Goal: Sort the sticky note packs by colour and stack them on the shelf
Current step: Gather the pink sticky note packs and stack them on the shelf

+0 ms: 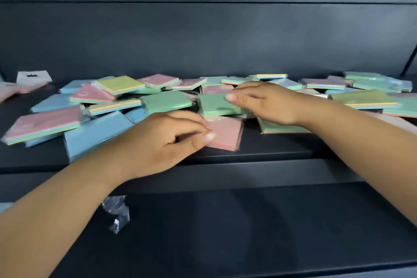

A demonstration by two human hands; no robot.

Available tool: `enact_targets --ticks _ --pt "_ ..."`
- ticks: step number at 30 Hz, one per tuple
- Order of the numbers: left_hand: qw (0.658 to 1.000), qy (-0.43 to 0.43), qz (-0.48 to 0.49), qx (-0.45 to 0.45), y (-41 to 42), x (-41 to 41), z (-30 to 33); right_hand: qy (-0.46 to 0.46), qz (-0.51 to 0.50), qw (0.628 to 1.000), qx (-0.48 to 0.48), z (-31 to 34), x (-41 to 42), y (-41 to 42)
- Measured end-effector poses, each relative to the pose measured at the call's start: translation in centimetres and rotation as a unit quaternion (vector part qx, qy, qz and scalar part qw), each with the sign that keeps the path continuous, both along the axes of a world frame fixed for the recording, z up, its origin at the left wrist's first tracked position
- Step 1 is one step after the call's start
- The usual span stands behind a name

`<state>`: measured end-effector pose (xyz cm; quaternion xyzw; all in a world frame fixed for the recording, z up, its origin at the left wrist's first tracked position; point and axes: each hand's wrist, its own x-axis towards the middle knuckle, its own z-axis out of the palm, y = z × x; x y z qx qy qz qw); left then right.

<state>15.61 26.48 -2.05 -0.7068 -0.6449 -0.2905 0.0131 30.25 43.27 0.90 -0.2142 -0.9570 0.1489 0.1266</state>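
Packs (pixel 225 134) under left hand (pixel 167 140), fingers curled.

This looks like a shop, probably its stationery aisle. A dark metal shelf (pixel 259 153) with a raised front lip runs the width of the view, backed by a flat dark panel (pixel 203 36), and a second shelf (pixel 248 228) of the same kind sits below it, as on retail display units. Many sticky note packs (pixel 108 95) in clear wrapping lie heaped on the upper shelf, like unsorted stock. A white tag (pixel 33 77) at far left is too blurred to read.
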Motion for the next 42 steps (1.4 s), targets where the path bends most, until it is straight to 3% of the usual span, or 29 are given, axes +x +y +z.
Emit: enact_targets --ticks 3,6,9,11,13,15,19,24,28,31,35,39,42 --pt "0.999 -0.024 0.023 0.005 -0.6 1.0 0.1 0.027 0.070 0.996 0.038 0.1 1.8 -2.1" --pt "0.996 -0.055 0.071 0.007 -1.5 2.5 0.0 -0.029 0.126 0.987 0.098 -0.6 3.0 -3.7" --pt "0.969 -0.122 0.217 0.014 -1.6 4.0 0.2 -0.056 0.144 0.975 0.160 -1.2 3.8 -3.7" --pt "0.947 -0.067 0.310 -0.056 -0.9 4.8 0.3 -0.061 0.161 0.974 0.148 -1.4 4.4 -3.7" --pt "0.942 -0.013 0.316 -0.112 -0.4 5.4 -0.2 -0.062 0.183 0.975 0.110 -1.3 5.1 -3.9" --pt "0.947 -0.014 0.307 -0.095 -0.4 6.6 -0.5 -0.054 0.201 0.975 0.076 -1.2 5.8 -3.8" --pt "0.928 -0.186 0.323 -0.014 -0.8 9.3 -0.7 -0.063 0.231 0.971 -0.021 -0.8 7.3 -3.4" --pt "0.862 -0.368 0.326 0.126 -0.7 10.6 -0.4 0.022 0.251 0.923 -0.291 0.3 7.8 -2.7" --pt "0.802 -0.471 0.309 0.199 -1.1 9.9 1.0 0.057 0.186 0.919 -0.342 1.8 5.4 -0.2" --pt "0.770 -0.509 0.309 0.230 -1.0 8.2 2.3 0.054 0.112 0.939 -0.320 3.2 2.9 1.3" --pt "0.752 -0.516 0.326 0.247 -0.4 5.2 3.8 0.006 0.057 0.970 -0.237 4.2 -1.8 2.8" --pt "0.760 -0.493 0.340 0.252 0.0 1.0 4.5 -0.101 0.011 0.986 -0.130 3.5 -7.2 3.6" --pt "0.786 -0.445 0.354 0.242 0.3 -1.9 4.6 -0.135 -0.014 0.990 -0.033 2.4 -10.3 3.6"
